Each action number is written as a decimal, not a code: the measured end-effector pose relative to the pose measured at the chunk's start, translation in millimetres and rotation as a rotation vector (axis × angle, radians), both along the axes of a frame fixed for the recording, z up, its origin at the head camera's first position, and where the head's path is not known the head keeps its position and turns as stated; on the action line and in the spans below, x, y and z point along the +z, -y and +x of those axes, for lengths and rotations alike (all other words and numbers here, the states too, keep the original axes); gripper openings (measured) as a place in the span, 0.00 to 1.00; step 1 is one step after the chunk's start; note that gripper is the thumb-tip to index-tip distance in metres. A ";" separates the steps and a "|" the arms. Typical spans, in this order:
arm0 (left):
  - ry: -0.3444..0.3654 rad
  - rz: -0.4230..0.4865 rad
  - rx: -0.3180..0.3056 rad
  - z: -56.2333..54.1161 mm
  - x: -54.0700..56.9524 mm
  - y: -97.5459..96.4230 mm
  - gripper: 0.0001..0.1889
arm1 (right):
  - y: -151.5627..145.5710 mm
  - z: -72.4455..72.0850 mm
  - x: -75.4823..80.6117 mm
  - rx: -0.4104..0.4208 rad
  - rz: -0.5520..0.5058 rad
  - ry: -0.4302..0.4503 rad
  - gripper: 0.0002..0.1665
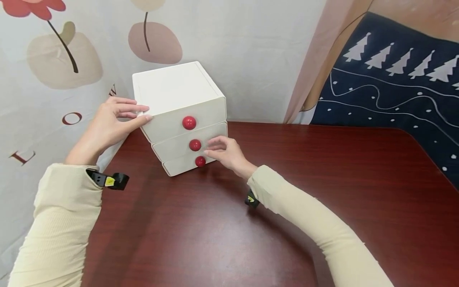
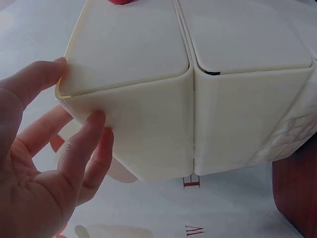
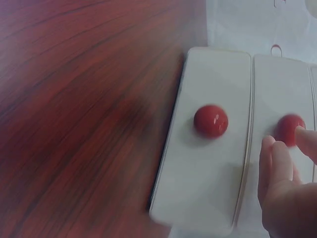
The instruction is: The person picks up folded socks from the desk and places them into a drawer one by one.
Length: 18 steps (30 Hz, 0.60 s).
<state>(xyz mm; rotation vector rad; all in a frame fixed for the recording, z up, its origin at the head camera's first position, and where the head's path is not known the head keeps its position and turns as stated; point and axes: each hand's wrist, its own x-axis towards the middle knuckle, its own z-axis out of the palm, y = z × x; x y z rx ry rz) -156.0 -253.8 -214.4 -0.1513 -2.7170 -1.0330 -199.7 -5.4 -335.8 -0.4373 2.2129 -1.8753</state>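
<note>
A white three-drawer box (image 1: 179,88) stands on the table, its drawers stacked and each fronted by a round red knob. My left hand (image 1: 115,121) rests at the top left front corner, fingers fairly straight on the top and side; the left wrist view shows the thumb at the front edge. My right hand (image 1: 227,153) hovers just right of the middle drawer's knob (image 1: 195,145), thumb and fingers apart with nothing between them. In the right wrist view the lowest drawer's knob (image 3: 211,121) lies beside that hand. Above sits the top drawer's knob (image 1: 189,122).
The dark red wooden table (image 1: 201,231) extends in front and to the right. Behind the box hangs a pale patterned curtain (image 1: 258,52). A navy cloth with white trees (image 1: 387,83) lies beyond the table's far right edge.
</note>
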 end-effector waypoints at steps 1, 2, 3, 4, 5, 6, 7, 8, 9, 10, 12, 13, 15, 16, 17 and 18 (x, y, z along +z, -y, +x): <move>-0.001 -0.003 -0.001 -0.1 0.6 0.3 0.23 | -5.6 -0.5 0.0 -0.007 0.005 0.002 0.18; 0.000 -0.008 -0.003 -0.6 1.2 0.7 0.23 | -11.9 -1.1 0.2 -0.015 0.014 0.002 0.18; 0.004 -0.015 -0.006 -1.2 1.9 1.0 0.23 | -18.4 -2.0 0.7 -0.024 0.020 -0.001 0.18; 0.008 -0.024 -0.007 -2.0 2.6 1.3 0.23 | -25.3 -3.1 1.1 -0.032 0.017 -0.002 0.19; 0.011 -0.037 -0.008 -2.7 3.4 1.5 0.23 | -32.6 -4.4 1.8 -0.041 0.022 -0.007 0.18; 0.009 -0.057 -0.009 -2.8 4.4 1.4 0.23 | -39.7 -6.3 2.0 -0.052 0.010 -0.003 0.18; 0.008 -0.079 -0.011 -2.8 5.3 1.6 0.23 | -46.8 -8.0 3.0 -0.064 0.002 -0.002 0.18; 0.010 -0.102 -0.009 -2.5 6.0 1.7 0.23 | -54.1 -10.1 3.9 -0.081 0.007 -0.007 0.17; 0.009 -0.127 -0.008 -1.4 6.9 1.9 0.23 | -60.9 -12.4 5.0 -0.094 -0.003 -0.005 0.16; 0.007 -0.145 -0.010 -0.4 7.5 2.2 0.23 | -67.8 -15.0 6.1 -0.106 -0.015 -0.005 0.16; -0.018 -0.182 -0.018 1.9 8.9 1.3 0.23 | -82.5 -19.9 8.7 -0.136 -0.015 -0.014 0.16; -0.036 -0.192 -0.021 2.9 9.5 -0.2 0.23 | -90.3 -22.3 10.3 -0.154 0.008 -0.029 0.16; -0.090 -0.196 -0.025 4.3 10.0 -5.2 0.22 | -106.6 -27.0 12.0 -0.184 0.050 -0.059 0.17; -0.119 -0.184 -0.024 4.9 10.2 -8.9 0.23 | -114.8 -28.8 12.7 -0.198 0.081 -0.077 0.17; -0.156 -0.168 -0.017 5.8 10.3 -13.5 0.23 | -122.8 -30.2 13.0 -0.214 0.122 -0.092 0.18; -0.204 -0.141 -0.010 6.6 9.9 -18.9 0.23 | -130.4 -31.6 12.7 -0.227 0.158 -0.105 0.18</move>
